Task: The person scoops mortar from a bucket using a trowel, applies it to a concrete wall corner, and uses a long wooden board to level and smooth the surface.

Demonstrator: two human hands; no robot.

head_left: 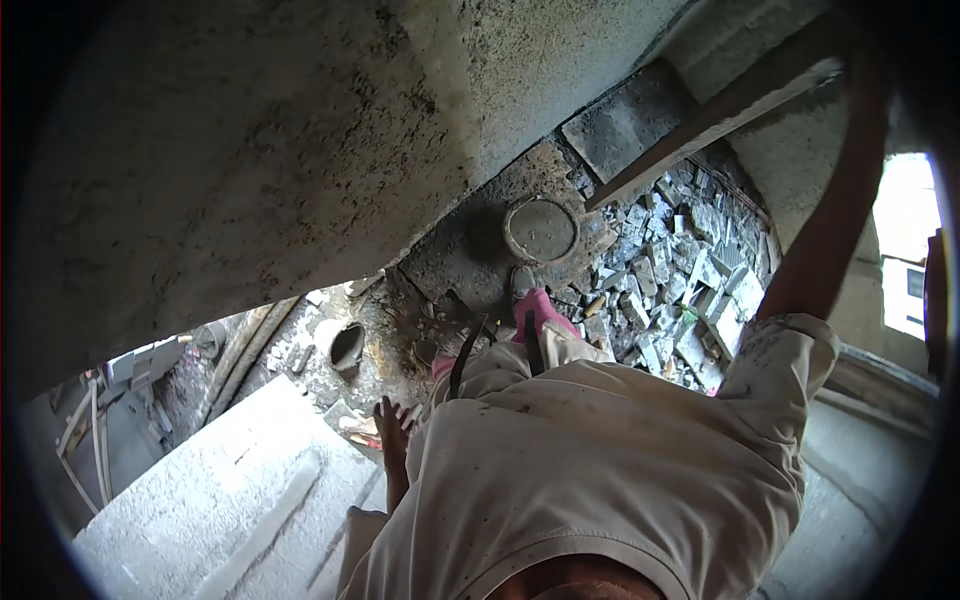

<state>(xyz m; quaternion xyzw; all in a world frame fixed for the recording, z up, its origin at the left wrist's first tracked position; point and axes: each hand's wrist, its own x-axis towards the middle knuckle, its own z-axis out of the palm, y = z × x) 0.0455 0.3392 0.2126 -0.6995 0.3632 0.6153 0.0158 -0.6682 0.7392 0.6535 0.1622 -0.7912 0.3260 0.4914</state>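
My right arm stretches up and out to the right, and my right hand (866,75) is closed at the upper end of a long, narrow board (715,130). Its fingers are dim against the dark rim of the picture. The board slants down toward the floor beside the plastered wall, its lower end near a round bucket (541,229) filled with grey mortar. Low at my left side, my left hand (393,414) hangs with fingers apart, holding nothing. It is nearest to the edge of a pale, dusty slab (250,490).
A rough grey wall (300,150) fills the upper left. Broken rubble (690,270) covers the floor at right. A flat sheet (630,115) lies by the wall. An open pipe or container (345,345) and long poles (240,355) are at left. My shoe (522,281) stands near the bucket.
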